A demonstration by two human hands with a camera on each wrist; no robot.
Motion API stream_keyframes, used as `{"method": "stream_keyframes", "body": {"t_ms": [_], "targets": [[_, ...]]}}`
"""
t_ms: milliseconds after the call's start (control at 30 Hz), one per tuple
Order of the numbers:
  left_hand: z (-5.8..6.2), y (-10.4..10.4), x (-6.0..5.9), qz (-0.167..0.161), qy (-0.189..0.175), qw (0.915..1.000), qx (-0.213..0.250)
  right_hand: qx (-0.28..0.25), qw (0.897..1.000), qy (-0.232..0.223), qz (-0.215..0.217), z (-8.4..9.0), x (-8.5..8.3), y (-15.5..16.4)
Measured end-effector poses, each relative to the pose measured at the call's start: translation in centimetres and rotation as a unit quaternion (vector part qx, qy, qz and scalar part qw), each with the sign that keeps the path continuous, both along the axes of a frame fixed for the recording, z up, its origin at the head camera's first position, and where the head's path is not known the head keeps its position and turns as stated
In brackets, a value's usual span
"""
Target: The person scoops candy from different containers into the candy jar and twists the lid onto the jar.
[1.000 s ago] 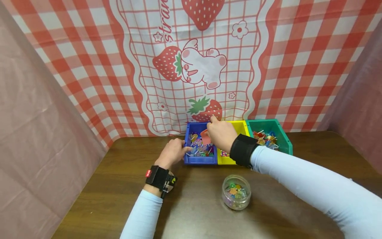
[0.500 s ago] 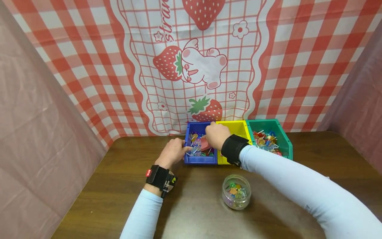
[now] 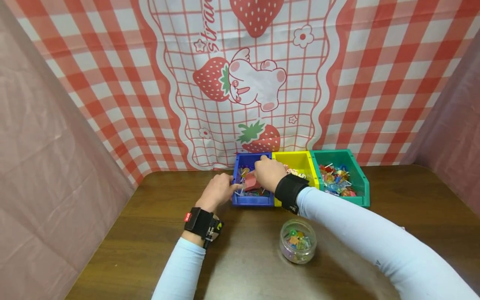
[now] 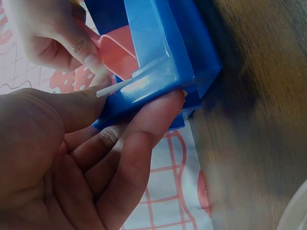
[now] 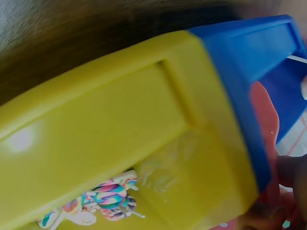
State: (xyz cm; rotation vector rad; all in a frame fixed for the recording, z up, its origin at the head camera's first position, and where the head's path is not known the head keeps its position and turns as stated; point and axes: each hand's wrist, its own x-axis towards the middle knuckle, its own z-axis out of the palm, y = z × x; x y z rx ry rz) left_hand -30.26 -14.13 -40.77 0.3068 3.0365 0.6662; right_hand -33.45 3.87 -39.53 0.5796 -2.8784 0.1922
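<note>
My right hand [image 3: 271, 173] pinches a pink scoop [image 3: 250, 181], whose bowl is down inside the blue bin [image 3: 253, 201] among small clear lollipop charms. In the left wrist view the scoop [image 4: 117, 52] lies behind the bin's wall, with a white lollipop stick [image 4: 114, 87] poking over the edge near my thumb. My left hand [image 3: 217, 189] grips the left side of the blue bin, thumb at the rim and fingers outside it. How full the scoop is cannot be seen.
A yellow bin [image 3: 294, 157] with swirl-coloured lollipop charms adjoins the blue one. Right of it stands a green bin [image 3: 361, 179] of colourful pieces. In front, a round clear jar [image 3: 300, 258] holds several small charms on the wooden table [image 3: 247, 258].
My right hand has lowered the scoop into the blue bin and moved it slightly left and down through the charms. The left hand keeps its place on the bin.
</note>
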Motion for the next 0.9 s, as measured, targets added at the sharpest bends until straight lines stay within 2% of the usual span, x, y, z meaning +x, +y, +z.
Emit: {"method": "stream_keyframes", "body": {"t_ms": [133, 367, 667, 767, 900], "targets": [[-0.05, -0.02, -0.07, -0.006, 0.011, 0.9998, -0.013, -0.003, 1.000, 0.002, 0.007, -0.26, -0.20, 0.33], [-0.10, -0.10, -0.03, -0.004, 0.010, 0.9999, -0.006, -0.018, 0.999, -0.018, 0.019, -0.12, -0.21, 0.79], [-0.10, -0.13, -0.03, 0.000, 0.006, 1.0000, 0.007, 0.021, 0.997, 0.049, 0.062, -0.61, 0.11, 0.79], [-0.08, -0.07, -0.04, -0.003, 0.014, 0.9999, 0.001, 0.003, 0.998, 0.045, 0.046, -0.49, 0.14, 0.62], [-0.03, -0.02, 0.02, -0.005, 0.018, 0.9998, -0.005, -0.015, 1.000, 0.019, 0.008, -0.07, 0.27, 0.33]]}}
